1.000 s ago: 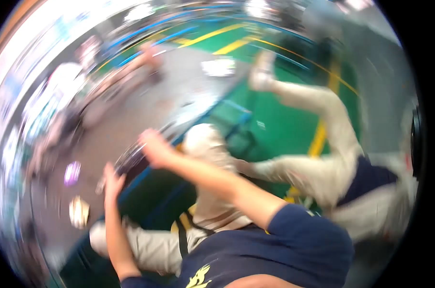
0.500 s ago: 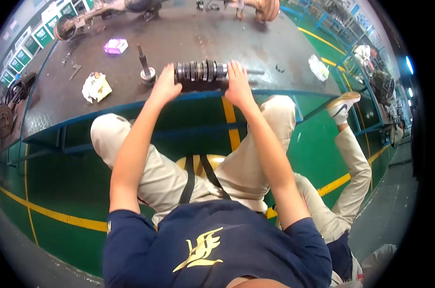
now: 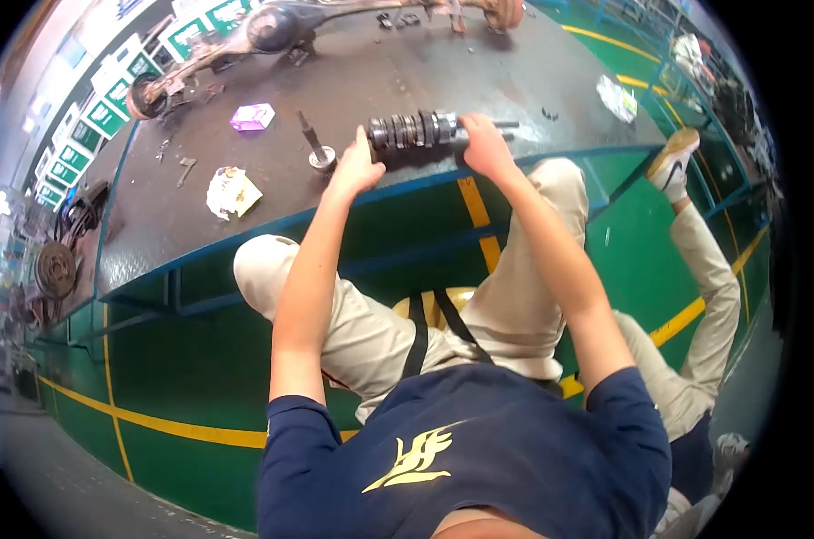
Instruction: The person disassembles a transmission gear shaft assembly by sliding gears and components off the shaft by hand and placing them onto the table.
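Note:
A dark metal gear shaft (image 3: 413, 131) lies across the table near its front edge, with its thin end pointing right. My left hand (image 3: 357, 166) touches its left end, thumb and fingers apart. Around the shaft's right part, my right hand (image 3: 486, 146) is closed, fingers wrapped over it. Just left of my left hand, a gear with an upright stem (image 3: 321, 158) stands on the table. Farther left are a crumpled paper with a yellowish piece (image 3: 233, 192) and a purple box (image 3: 252, 117).
A long rusty axle (image 3: 272, 29) spans the back of the dark table (image 3: 218, 153). A white and green wrapper (image 3: 616, 99) lies at the right. Small metal parts lie at the left. A seated person's leg (image 3: 708, 296) and shoe are at the right.
The blurred view has steadied and shifted, so the table things appear farther right. My right hand has gone from spread fingers to a closed grip on the shaft. My left hand stays at its left end.

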